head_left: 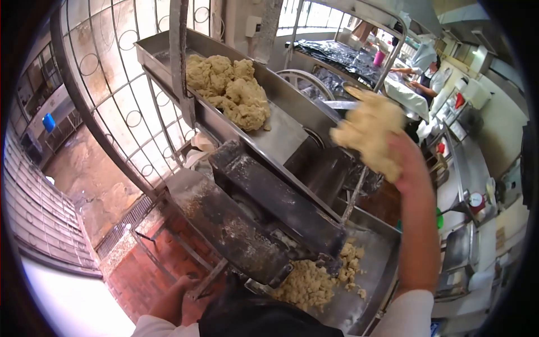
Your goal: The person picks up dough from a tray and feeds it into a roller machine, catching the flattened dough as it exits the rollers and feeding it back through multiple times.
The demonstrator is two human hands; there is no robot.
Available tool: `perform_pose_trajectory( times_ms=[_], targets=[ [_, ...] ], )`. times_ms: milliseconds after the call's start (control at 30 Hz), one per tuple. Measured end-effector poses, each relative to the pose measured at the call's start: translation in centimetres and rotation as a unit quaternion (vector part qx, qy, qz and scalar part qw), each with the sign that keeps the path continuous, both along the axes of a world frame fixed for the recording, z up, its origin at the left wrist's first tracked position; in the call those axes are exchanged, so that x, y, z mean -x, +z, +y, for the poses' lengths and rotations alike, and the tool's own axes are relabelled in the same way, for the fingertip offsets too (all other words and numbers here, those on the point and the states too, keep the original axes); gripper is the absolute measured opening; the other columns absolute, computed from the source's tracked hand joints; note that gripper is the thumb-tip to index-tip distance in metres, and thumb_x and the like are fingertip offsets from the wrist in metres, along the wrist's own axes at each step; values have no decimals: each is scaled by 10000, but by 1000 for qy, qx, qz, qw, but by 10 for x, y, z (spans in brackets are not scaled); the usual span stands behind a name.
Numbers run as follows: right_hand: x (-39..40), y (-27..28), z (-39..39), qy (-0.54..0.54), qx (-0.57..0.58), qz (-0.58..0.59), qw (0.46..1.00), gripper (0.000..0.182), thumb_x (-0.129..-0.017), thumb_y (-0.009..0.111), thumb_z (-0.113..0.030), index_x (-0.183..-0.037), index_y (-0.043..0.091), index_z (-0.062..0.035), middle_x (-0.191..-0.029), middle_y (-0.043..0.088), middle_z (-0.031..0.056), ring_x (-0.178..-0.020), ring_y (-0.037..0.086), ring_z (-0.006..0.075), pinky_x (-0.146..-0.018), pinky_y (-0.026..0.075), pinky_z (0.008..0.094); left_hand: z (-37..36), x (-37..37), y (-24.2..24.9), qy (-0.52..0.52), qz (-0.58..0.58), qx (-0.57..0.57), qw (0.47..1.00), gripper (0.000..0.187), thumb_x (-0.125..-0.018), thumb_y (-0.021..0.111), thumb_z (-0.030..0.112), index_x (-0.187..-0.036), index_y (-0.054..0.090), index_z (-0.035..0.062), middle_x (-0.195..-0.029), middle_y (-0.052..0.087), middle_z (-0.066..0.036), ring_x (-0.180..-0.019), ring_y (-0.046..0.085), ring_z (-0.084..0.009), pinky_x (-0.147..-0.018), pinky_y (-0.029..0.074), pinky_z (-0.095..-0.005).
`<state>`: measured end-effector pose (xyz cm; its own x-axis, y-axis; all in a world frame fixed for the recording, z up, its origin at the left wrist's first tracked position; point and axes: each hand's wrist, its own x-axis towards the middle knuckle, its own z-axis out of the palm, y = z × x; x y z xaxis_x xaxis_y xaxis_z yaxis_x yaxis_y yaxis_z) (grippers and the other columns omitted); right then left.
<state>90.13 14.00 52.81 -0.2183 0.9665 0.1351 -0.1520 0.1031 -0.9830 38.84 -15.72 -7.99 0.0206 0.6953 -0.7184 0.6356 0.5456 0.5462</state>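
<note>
My right hand (405,157) is raised at the right, closed on a large lump of pale dough (370,132); both are smeared by motion. My left hand (184,284) is low at the left, beside a thin metal bar (209,279) of a frame. Its fingers are too small and blurred to read. More dough (230,90) lies heaped in the upper metal trough (286,132). Below it is a dark, worn machine (275,196) dusted with flour. Crumbled dough pieces (309,283) sit in the lower metal tray (370,247), near my apron.
A barred gate (120,73) stands at the left, above a red tiled floor (140,275). Farther back, a person (429,78) is at a table covered in black sheeting (342,56), with a pink container (379,58) on it. A counter (457,168) runs along the right.
</note>
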Motion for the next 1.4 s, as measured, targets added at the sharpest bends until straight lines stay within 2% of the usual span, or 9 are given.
perform_pose_trajectory(
  times_ms=[67, 167, 267, 600, 933, 1100, 1200, 1300, 1400],
  targets=[
    [54, -15, 53, 22, -7, -36, 999, 519, -768, 736, -188, -1191, 516, 17, -1066, 626, 113, -886, 651, 178, -751, 549, 304, -4, 2, 14, 179, -1, 130, 975, 393, -825, 667, 382, -1118, 652, 120, -922, 687, -86, -747, 649, -179, -630, 528, -322],
    [141, -62, 102, -9, 41, -206, 978, 622, -689, 799, -252, -1173, 524, 27, -1029, 647, 144, -862, 655, 210, -769, 540, 306, -49, 33, -31, -2, -164, -279, 946, 400, -836, 658, 349, -1168, 612, 129, -940, 677, -86, -736, 653, -231, -626, 530, -402],
    [181, -123, 121, -74, -40, -432, 898, 959, -620, 723, -393, -1363, 335, 72, -1415, 327, 276, -1320, 367, 352, -1081, 340, 352, -49, 1, 24, 310, -31, 191, 931, 393, -824, 671, 333, -1164, 610, 144, -937, 666, -98, -749, 652, -265, -645, 522, -460],
    [146, -104, 91, -67, -94, -525, 843, 1167, -632, 788, -367, -1461, 99, 79, -1370, 432, 278, -1254, 467, 303, -1026, 379, 340, -55, -3, 21, 286, -63, 140, 946, 333, -809, 677, 352, -1028, 668, 101, -844, 664, -71, -673, 628, -216, -543, 489, -387],
    [127, -125, 90, -29, -158, -528, 834, 556, -686, 763, -276, -1163, 565, -69, -1020, 648, 183, -993, 610, 348, -858, 485, 419, -39, 15, 76, 260, -17, 186, 947, 285, -848, 631, 369, -1023, 642, 144, -814, 640, -37, -696, 611, -190, -561, 471, -379],
    [101, -87, 92, -88, -282, -530, 795, 926, -687, 733, -572, -1316, 458, 50, -1285, 529, 254, -1193, 522, 360, -993, 427, 383, -13, 10, 54, 254, -44, 206, 944, 437, -889, 537, 439, -1233, 549, 170, -1136, 625, -86, -965, 607, -271, -824, 432, -520],
    [16, -54, 24, -181, -248, -449, 839, 711, -710, 722, -527, -1238, 579, -73, -980, 680, 154, -876, 672, 279, -816, 515, 391, -5, -6, 73, 243, -15, 174, 954, 421, -880, 561, 410, -1224, 547, 167, -1103, 636, -84, -962, 617, -273, -816, 440, -512],
    [-95, -109, -5, -214, -190, -231, 930, 516, -772, 753, -360, -1152, 623, -35, -962, 683, 106, -824, 645, 154, -758, 512, 295, 4, -30, 91, 221, 23, 179, 959, 413, -870, 586, 399, -1205, 552, 161, -1086, 644, -83, -958, 624, -279, -824, 442, -512],
    [-202, -239, -23, -280, -57, -411, 865, 506, -778, 736, -329, -1156, 600, -22, -923, 672, 116, -853, 643, 208, -770, 506, 333, 12, -59, 120, 196, 14, 148, 969, 411, -870, 609, 399, -1172, 572, 123, -1082, 646, -100, -930, 629, -260, -787, 457, -495]
  ],
)
